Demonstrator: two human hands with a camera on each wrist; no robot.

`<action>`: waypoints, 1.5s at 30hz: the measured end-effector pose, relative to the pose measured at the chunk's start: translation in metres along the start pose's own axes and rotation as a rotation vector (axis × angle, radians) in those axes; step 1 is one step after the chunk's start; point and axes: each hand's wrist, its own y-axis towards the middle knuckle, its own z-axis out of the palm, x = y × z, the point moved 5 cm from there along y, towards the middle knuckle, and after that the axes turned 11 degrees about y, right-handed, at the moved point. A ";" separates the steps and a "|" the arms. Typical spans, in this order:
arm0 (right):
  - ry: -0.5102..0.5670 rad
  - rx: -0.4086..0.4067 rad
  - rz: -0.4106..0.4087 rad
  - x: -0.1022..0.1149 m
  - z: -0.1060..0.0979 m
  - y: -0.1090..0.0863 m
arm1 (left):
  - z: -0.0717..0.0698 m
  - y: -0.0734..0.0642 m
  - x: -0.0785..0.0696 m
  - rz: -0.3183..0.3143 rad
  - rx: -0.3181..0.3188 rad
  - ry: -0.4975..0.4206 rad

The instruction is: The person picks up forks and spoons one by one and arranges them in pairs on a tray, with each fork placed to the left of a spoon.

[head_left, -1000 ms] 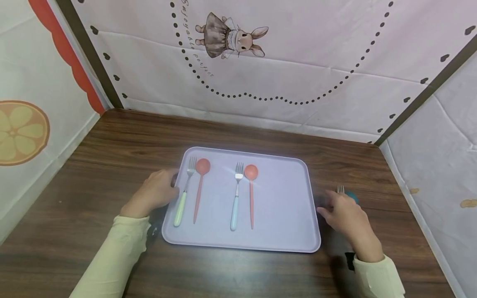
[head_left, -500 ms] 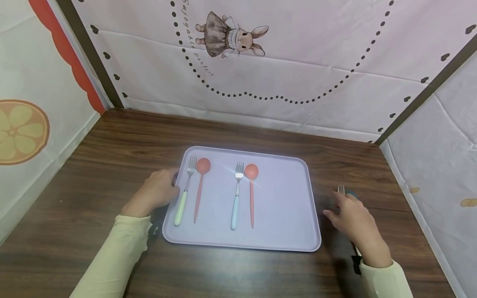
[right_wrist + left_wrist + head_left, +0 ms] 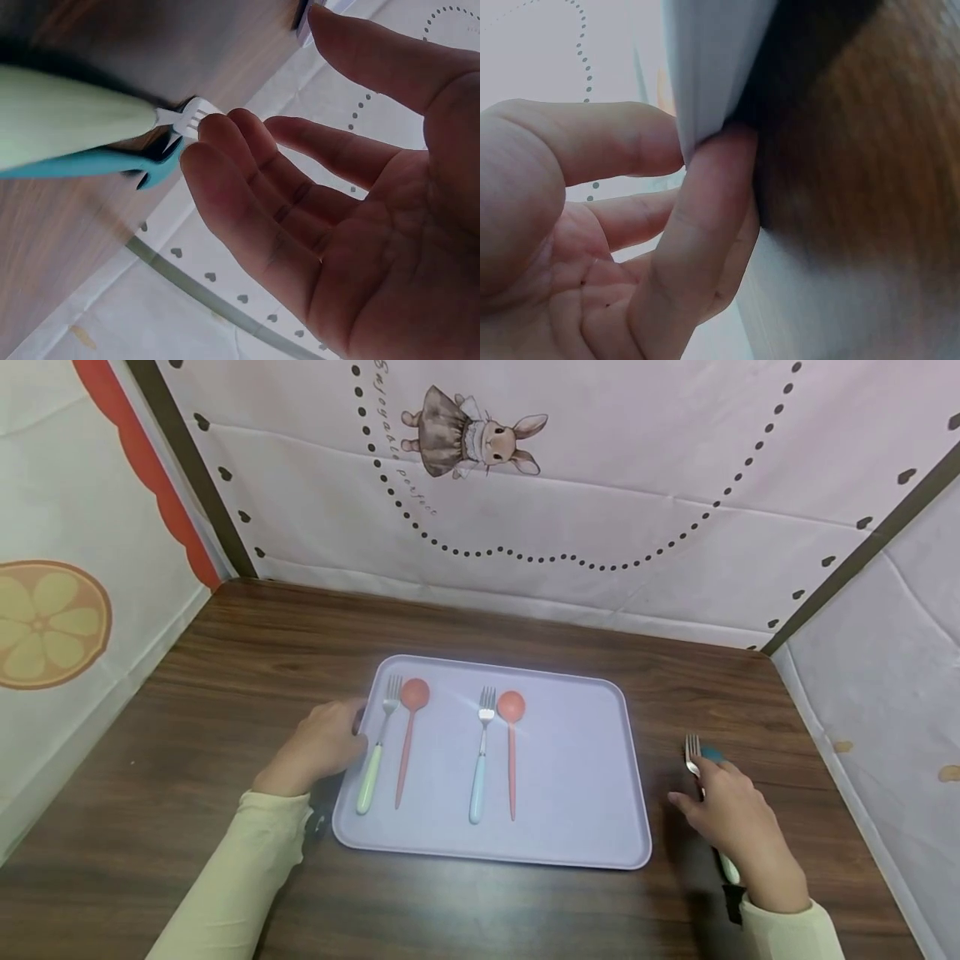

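My left hand (image 3: 315, 747) pinches the left rim of a lilac tray (image 3: 573, 768); in the left wrist view, thumb and fingers meet on the tray's edge (image 3: 716, 67). On the tray lie a green-handled fork (image 3: 368, 783) beside a coral spoon (image 3: 415, 695), and a blue-handled fork (image 3: 477, 785) beside another coral spoon (image 3: 512, 707). To the tray's right, my right hand (image 3: 738, 814) is over a second green-handled fork (image 3: 692, 750) and a teal spoon (image 3: 712, 755), partly covering both. In the right wrist view its fingers are loosely bent, apart from the fork's green handle (image 3: 75, 116).
The dark wooden table (image 3: 465, 910) is bounded by a white printed cloth (image 3: 637, 460) at the back and by cloth walls at both sides. The tray's right part is bare lilac surface.
My right hand has moved right and closer to me, uncovering more of the green-handled fork beneath it. The left hand stays at the tray's rim. The head view has shifted slightly.
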 end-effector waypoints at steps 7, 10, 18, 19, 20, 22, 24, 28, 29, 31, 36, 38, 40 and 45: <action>-0.008 -0.018 0.000 -0.007 -0.002 -0.002 | -0.001 0.001 -0.001 0.007 -0.011 0.002; -0.006 -0.019 0.010 -0.009 -0.002 -0.004 | -0.001 0.001 -0.001 0.011 -0.011 -0.001; -0.001 0.024 0.048 -0.018 0.000 -0.005 | 0.001 0.001 0.001 0.001 -0.009 0.001; -0.002 0.030 0.051 -0.020 0.000 -0.006 | 0.002 0.001 0.001 0.000 -0.008 0.002; -0.005 0.034 0.053 -0.021 0.001 -0.006 | 0.002 0.001 0.001 0.001 -0.008 0.001; -0.006 0.042 0.055 -0.022 0.001 -0.007 | 0.001 0.001 0.001 0.002 -0.008 0.000; -0.006 0.053 0.057 -0.024 0.002 -0.007 | 0.001 0.001 0.000 0.004 -0.008 -0.001; -0.005 0.072 0.062 -0.026 0.003 -0.007 | 0.000 0.001 0.000 0.009 -0.010 -0.004; -0.006 0.074 0.063 -0.026 0.003 -0.007 | 0.000 0.001 0.000 0.008 -0.010 -0.004; -0.008 0.077 0.071 -0.026 0.004 -0.007 | 0.000 0.001 0.000 0.007 -0.011 -0.004; -0.018 0.081 0.087 -0.029 0.006 -0.008 | 0.000 0.000 0.001 0.002 -0.011 0.001; -0.019 0.081 0.088 -0.030 0.007 -0.009 | 0.000 0.000 0.000 0.004 -0.012 0.001; -0.021 0.075 0.086 -0.031 0.008 -0.010 | 0.000 0.001 0.000 0.008 -0.015 -0.001; -0.019 0.066 0.100 -0.034 0.010 -0.011 | 0.001 0.000 0.000 0.000 -0.012 -0.010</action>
